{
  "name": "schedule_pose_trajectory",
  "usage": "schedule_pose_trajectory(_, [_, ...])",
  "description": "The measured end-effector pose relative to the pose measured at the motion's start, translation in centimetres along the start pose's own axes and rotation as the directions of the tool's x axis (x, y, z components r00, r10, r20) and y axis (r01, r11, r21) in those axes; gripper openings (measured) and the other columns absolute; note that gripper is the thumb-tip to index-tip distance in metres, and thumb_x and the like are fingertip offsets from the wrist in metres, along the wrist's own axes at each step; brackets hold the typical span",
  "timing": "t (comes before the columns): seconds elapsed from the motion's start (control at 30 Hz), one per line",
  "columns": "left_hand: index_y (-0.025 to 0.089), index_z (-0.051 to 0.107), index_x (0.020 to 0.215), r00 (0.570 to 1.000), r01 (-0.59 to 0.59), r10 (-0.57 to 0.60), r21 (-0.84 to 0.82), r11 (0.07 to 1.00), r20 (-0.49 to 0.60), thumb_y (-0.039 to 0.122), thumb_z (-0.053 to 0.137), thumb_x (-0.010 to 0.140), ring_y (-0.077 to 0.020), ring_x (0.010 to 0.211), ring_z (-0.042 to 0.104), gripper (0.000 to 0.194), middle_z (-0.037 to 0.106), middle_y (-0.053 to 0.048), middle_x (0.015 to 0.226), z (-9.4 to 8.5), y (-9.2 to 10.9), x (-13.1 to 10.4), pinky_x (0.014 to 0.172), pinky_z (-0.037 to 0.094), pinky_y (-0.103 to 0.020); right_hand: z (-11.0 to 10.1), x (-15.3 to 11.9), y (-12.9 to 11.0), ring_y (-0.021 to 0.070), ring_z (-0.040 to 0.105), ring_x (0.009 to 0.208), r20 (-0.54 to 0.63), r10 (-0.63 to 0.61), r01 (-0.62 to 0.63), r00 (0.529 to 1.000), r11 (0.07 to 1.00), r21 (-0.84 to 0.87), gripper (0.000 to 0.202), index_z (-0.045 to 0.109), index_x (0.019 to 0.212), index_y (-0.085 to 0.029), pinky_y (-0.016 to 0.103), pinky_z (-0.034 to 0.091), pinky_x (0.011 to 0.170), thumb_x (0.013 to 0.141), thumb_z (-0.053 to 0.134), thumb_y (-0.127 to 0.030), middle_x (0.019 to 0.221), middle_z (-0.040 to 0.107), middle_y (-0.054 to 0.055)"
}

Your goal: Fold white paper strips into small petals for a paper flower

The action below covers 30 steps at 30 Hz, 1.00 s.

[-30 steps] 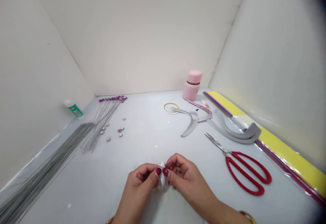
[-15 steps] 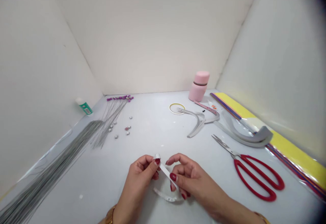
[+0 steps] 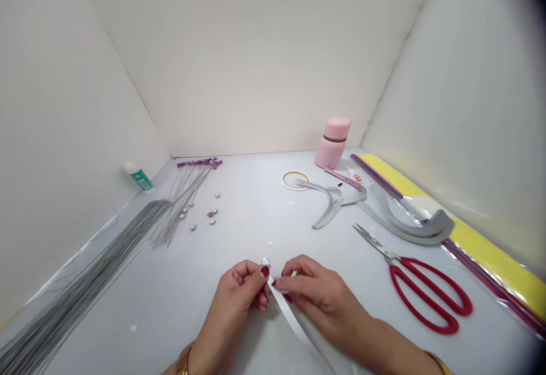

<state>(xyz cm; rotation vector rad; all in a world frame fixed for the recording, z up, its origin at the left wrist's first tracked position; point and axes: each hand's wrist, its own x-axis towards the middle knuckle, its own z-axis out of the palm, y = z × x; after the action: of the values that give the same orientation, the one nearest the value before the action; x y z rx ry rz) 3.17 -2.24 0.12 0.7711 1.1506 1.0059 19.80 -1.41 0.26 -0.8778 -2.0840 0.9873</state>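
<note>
A narrow white paper strip (image 3: 290, 319) runs from a small folded or coiled end (image 3: 265, 262) down toward the lower edge of the view. Thumb and fingers of my left hand (image 3: 243, 291) pinch that upper end, which sticks up above the thumb. Close beside it on the right, my right hand (image 3: 318, 292) has its fingers closed at the strip, the fingertips near the left thumb. Part of the strip's far end is out of view at the bottom.
Red-handled scissors (image 3: 420, 284) lie at the right. Grey strips (image 3: 409, 230), a ring (image 3: 295, 180), a pink bottle (image 3: 332, 143) and coloured sheets (image 3: 478, 250) are behind. At the left are wires (image 3: 102, 267), small silver pieces (image 3: 193, 227), purple-tipped stems (image 3: 200, 163) and a glue tube (image 3: 140, 177).
My right hand has moved up and left, closer to my left fingers. The strip's loose part, curled below the hands before, now stretches down to the lower right.
</note>
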Motion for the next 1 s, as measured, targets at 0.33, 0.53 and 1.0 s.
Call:
schedule_pose_trajectory(0.33, [0.014, 0.052, 0.063, 0.998, -0.003, 0.004, 0.019, 1.000, -0.069, 0.025, 0.058, 0.077, -0.0056, 0.046, 0.045, 0.019, 0.058, 0.003, 0.054, -0.2, -0.2, 0.2, 0.050, 0.037, -0.016, -1.2, 0.2, -0.8, 0.0053, 0.046, 0.051, -0.245, 0.443, -0.124, 0.862, 0.654, 0.747, 0.008, 0.065, 0.070, -0.020, 0.017, 0.035, 0.046, 0.076, 0.062, -0.025, 0.081, 0.058, 0.001])
schedule_pose_trajectory(0.53, [0.015, 0.052, 0.062, 0.995, -0.074, 0.080, 0.088, 0.993, -0.066, 0.024, 0.056, 0.078, -0.0064, 0.045, 0.046, 0.019, 0.054, 0.004, 0.048, -0.2, -0.6, 0.2, 0.050, 0.037, -0.016, 0.4, 0.1, -0.7, 0.0031, 0.037, 0.036, 0.149, 0.552, -0.481, 0.820, 0.524, 0.703, 0.028, 0.061, 0.063, -0.012, 0.014, 0.027, 0.037, 0.071, 0.064, -0.040, 0.042, 0.045, -0.006])
schedule_pose_trajectory(1.0, [0.014, 0.056, 0.062, 0.986, -0.164, 0.148, 0.301, 0.939, 0.077, 0.028, 0.059, 0.075, -0.0094, 0.051, 0.046, 0.019, 0.052, 0.003, 0.051, 0.3, -1.2, -0.9, 0.048, 0.035, -0.017, 1.5, 0.1, -0.2, 0.0021, 0.033, 0.031, 0.177, 0.615, -0.561, 0.768, 0.513, 0.650, 0.033, 0.049, 0.058, -0.014, 0.013, 0.022, 0.032, 0.067, 0.066, -0.041, 0.037, 0.041, -0.009])
